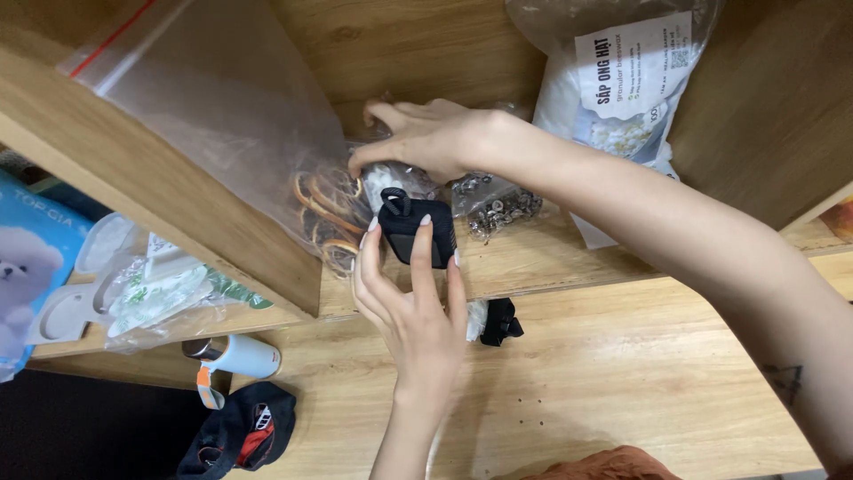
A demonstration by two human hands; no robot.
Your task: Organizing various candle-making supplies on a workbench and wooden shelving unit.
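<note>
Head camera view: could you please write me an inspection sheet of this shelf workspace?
Surface: wooden shelf with a wooden floor below.
Job's things: small black pouch with a loop on top, at the shelf's front edge; small clear bags of metal fittings behind it.
Clutter: big clear zip bag of rings; white granule bag; white bottle; dark cloth; a black item below.
Hands: left hand grips the black pouch; right hand rests on the small bags.
Cables: nothing seen.
Surroundings: packaged goods in the left compartment.
</note>
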